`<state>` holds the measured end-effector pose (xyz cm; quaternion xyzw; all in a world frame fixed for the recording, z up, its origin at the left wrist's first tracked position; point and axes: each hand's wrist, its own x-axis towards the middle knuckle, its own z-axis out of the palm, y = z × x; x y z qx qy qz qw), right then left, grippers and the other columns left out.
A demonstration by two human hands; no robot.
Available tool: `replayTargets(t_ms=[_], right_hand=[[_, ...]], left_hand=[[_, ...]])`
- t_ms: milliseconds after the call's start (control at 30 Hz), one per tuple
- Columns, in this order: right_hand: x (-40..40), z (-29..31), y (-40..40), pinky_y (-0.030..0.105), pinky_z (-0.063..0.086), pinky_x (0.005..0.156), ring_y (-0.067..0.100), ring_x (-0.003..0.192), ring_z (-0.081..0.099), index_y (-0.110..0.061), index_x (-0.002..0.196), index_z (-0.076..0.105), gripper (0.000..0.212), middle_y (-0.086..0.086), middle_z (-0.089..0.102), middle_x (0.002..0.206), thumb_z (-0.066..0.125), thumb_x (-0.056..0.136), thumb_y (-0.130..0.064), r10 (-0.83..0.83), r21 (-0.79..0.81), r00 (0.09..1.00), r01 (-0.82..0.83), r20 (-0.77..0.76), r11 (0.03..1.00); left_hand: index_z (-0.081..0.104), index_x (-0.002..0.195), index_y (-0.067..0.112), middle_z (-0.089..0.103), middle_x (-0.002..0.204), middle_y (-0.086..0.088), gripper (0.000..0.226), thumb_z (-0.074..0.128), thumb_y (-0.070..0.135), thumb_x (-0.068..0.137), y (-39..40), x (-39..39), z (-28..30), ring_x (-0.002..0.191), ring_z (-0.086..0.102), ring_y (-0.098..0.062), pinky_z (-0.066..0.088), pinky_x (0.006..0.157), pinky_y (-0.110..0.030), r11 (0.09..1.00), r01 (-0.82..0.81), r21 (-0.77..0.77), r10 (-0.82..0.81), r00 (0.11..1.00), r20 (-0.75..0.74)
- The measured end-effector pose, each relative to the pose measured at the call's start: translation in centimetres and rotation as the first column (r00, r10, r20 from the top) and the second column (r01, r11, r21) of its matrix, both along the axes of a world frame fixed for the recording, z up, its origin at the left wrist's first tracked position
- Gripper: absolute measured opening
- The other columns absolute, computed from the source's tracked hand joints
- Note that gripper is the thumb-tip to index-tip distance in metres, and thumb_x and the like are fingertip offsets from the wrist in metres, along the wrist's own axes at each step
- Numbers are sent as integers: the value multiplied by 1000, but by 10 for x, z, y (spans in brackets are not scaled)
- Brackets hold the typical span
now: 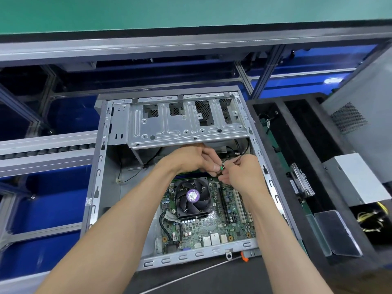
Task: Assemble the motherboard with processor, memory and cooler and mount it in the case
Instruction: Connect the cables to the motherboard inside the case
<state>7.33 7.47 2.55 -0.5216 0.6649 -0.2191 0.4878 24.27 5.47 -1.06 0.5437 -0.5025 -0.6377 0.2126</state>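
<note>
Board seated in the case, front cabling under way

The motherboard [212, 221] lay inside the open case [96, 187], its cooler [193, 197] already fitted left of centre; memory and processor could not be made out. Both hands met at the board's far edge: the left hand [191, 159] and right hand [241, 172] together pinched a small green connector [221, 167] on thin wires, so judging by this, mostly cabling remained.

The green motherboard [214, 221] lies flat inside the open grey case [99, 177]. Its black fan cooler [193, 197], purple-labelled, sits at the board's 11 o'clock.
</note>
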Motion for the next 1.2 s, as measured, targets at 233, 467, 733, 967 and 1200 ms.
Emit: replayTargets(t_ms=[233, 467, 733, 967, 1200], right_hand=[[0, 0, -1, 51, 61, 67, 23, 56, 72, 6, 93, 61, 26, 19, 71, 74, 54, 102, -18, 46, 45, 994, -42, -95, 998], [5, 3, 7, 41, 62, 62, 20, 47, 69, -8, 93, 54, 25, 14, 72, 72, 48, 102, -30, 318, 131, 882, -291, -346, 948], [4, 9, 20, 32, 37, 61, 27, 73, 55, -15, 77, 45, 23, 2, 51, 74, 50, 93, -31, 383, 107, 632, -430, -673, 897], [12, 6, 20, 46, 42, 93, 37, 110, 53, -10, 105, 59, 30, 19, 60, 122, 51, 93, -36, 407, 158, 618, -417, -673, 895], [14, 0, 13, 51, 27, 110, 41, 139, 26, 0, 144, 35, 66, 25, 24, 153, 53, 93, -39, 418, 202, 615, -391, -669, 898]], left_hand=[[71, 81, 38, 71, 78, 18, 10, 80, 43, 79, 1, -4, 0, 79, 64, -2, 45, 87, -31, 994, 84, -63, -69, 975, 212], [61, 115, 21, 66, 105, -4, 45, 42, 59, 99, -4, 0, -19, 99, 60, -28, 48, 87, -37, 996, 31, -81, 42, 641, 766], [64, 89, 15, 64, 93, -4, 25, 43, 18, 103, 5, 13, -27, 99, 56, -29, 37, 84, -31, 873, -280, -399, 484, 606, 632], [60, 132, 22, 54, 145, 1, 55, 61, 59, 90, -3, 5, -22, 136, 45, -21, 27, 116, -28, 902, -368, -226, 430, 810, 398], [70, 120, 30, 67, 119, 12, 31, 67, 45, 92, -5, 2, -22, 114, 60, -11, 44, 99, -20, 951, -268, -157, 309, 857, 411]])
